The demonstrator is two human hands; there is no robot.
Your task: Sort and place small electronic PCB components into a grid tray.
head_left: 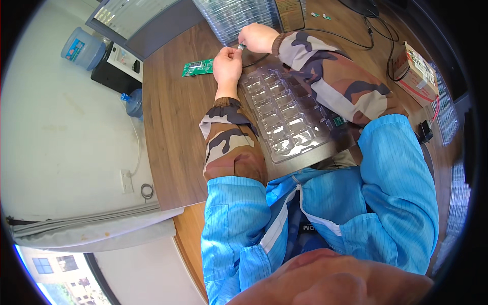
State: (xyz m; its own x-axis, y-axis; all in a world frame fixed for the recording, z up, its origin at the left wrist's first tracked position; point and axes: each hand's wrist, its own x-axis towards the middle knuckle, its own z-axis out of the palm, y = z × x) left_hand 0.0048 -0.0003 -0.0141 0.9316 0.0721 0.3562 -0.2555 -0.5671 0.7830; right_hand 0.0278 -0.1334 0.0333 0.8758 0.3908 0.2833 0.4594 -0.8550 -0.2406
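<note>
My left hand (227, 67) and my right hand (258, 38) meet at the far side of the desk, fingertips pinched together. Between them is a small pale green-and-white piece (241, 47), mostly covered by the fingers, so its kind is unclear. Just left of my left hand lies a green circuit board (195, 68) with a display on it. A clear plastic blister tray (277, 119) with rows of pockets rests nearer to me, below both hands. One small green board (339, 121) shows at its right side, under my right sleeve.
Stacked clear trays (231, 23) stand behind my hands, beside a brown panel (291, 14). Two tiny green boards (321, 16) lie at the back. Black cables (373, 31) run across the right side, near a carton (416, 76). A water dispenser (118, 63) stands left of the desk (168, 122).
</note>
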